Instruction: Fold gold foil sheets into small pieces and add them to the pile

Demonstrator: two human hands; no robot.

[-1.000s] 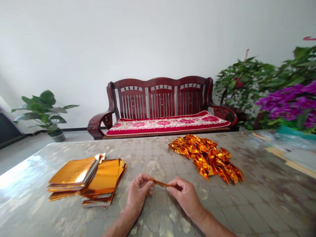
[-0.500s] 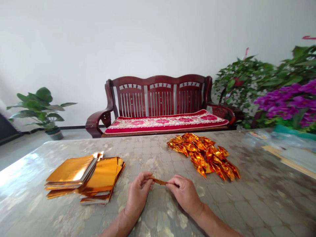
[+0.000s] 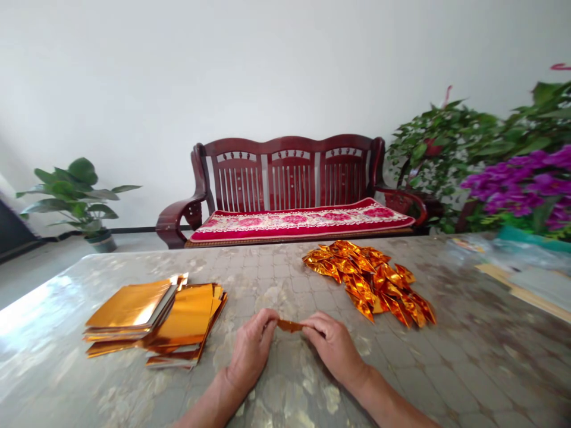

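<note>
Wall (image 3: 285,65): white, plain, slightly greyer toward right. Skirting (image 3: 131,230): dark, low, along foot of wall. Floor (image 3: 139,240): pale grey, visible at left. Sofa (image 3: 291,172): glossy red-brown wood, slatted back in three panels, curved arms; in front of wall. Mat (image 3: 303,221): red, pale floral band, laid along seat. Plant (image 3: 74,193): broad-leaved, in dark pot (image 3: 102,242), left of sofa. Vines (image 3: 439,139), purple flowers (image 3: 521,181): at right. Worktop (image 3: 276,282): grey, floral and grid pattern; bright glare at left.

The narrow, folded, orange-gold foil-paper strip (image 3: 290,326) lies nearly horizontal, its ends pinched between the left hand (image 3: 251,345) and the right hand (image 3: 335,346).
</note>
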